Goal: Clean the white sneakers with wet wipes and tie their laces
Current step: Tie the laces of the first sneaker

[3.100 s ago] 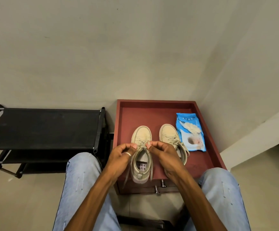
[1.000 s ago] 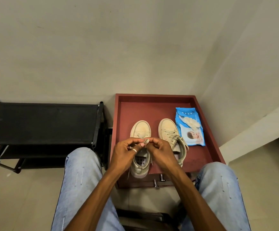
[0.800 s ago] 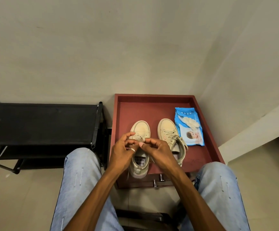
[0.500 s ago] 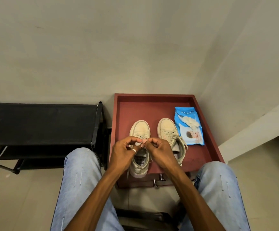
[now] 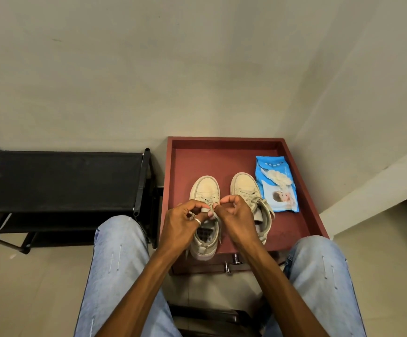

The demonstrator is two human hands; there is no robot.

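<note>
Sneakers are sitting on the red worktop (wipes pack beside); left hand and right hand are pinching the laces.

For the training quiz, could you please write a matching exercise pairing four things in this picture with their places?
Things:
1. left sneaker
2. right sneaker
3. wet wipes pack
4. black rack

Places:
A. left of the red tray
B. on the tray beside its right wall
C. under both hands, laces pinched
D. between the other sneaker and the pack

Pairs: 1-C, 2-D, 3-B, 4-A
</note>
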